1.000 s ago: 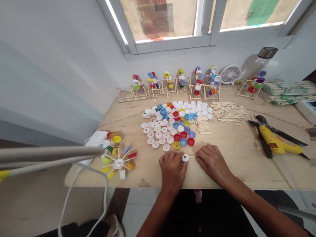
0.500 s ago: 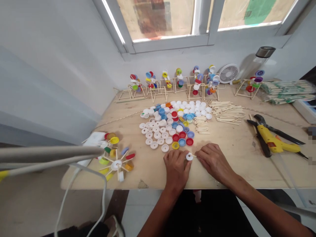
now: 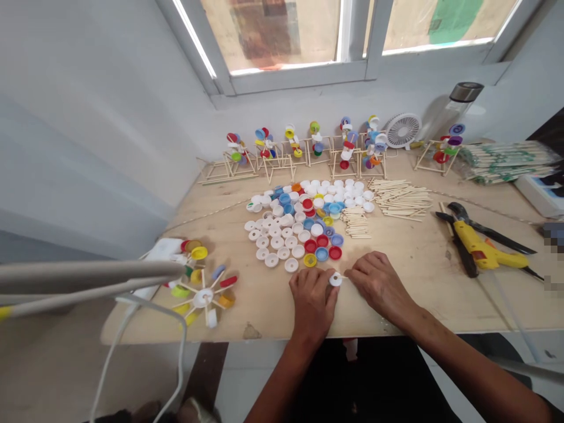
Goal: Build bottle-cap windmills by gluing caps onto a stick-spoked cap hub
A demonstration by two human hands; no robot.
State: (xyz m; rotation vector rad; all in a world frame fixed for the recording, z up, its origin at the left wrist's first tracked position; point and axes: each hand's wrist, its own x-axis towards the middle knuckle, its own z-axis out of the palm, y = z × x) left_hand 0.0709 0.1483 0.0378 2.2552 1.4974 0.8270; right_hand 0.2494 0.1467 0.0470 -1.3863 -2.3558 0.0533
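Near the table's front edge, my left hand (image 3: 313,298) grips a white bottle cap (image 3: 335,279) with a hole in its middle, between thumb and fingers. My right hand (image 3: 376,286) is closed on a short wooden stick (image 3: 344,277), pinched at the fingertips, its other end at the cap's right side. Whether the stick has entered the cap I cannot tell. Just beyond my hands lie many loose caps, white ones (image 3: 277,242) with holes and coloured ones such as a red cap (image 3: 335,252). A pile of short sticks (image 3: 355,222) lies behind them.
A spoked cap wheel (image 3: 203,298) lies at the left, by a white cable (image 3: 181,346). Small wheels on stick frames (image 3: 346,163) line the wall. Longer sticks (image 3: 399,200), a yellow glue gun (image 3: 480,245) and black-handled pliers (image 3: 489,226) lie to the right.
The view has shifted slightly, so everything sits a little further left. Both hands keep nearly the same hold on the cap and stick.
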